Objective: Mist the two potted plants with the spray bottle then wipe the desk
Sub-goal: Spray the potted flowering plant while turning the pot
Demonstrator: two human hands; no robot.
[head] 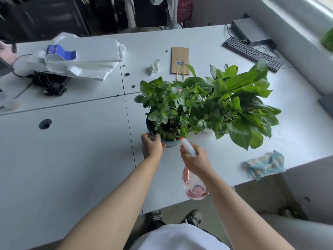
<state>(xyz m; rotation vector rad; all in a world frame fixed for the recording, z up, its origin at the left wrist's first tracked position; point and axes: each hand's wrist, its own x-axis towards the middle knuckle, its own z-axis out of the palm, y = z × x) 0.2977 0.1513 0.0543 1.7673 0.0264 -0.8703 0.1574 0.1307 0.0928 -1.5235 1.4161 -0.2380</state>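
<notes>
Two potted plants stand side by side on the white desk (75, 159). The left plant (167, 105) has small leaves and sits in a dark blue pot (170, 142). My left hand (152, 145) grips that pot's near rim. The right plant (239, 105) has large leaves, and its pot is hidden under them. My right hand (196, 159) holds a pink spray bottle (192, 188) by its white head, nozzle aimed at the base of the left plant. A blue-and-white cloth (264, 165) lies crumpled near the desk's right front edge.
A brown paper bag (180, 60) and a crumpled tissue (153, 67) lie behind the plants. White foam packing (86, 56) and black cables (50, 83) sit at the far left. A black keyboard (252, 53) is at the far right. The desk's front edge runs just below the bottle.
</notes>
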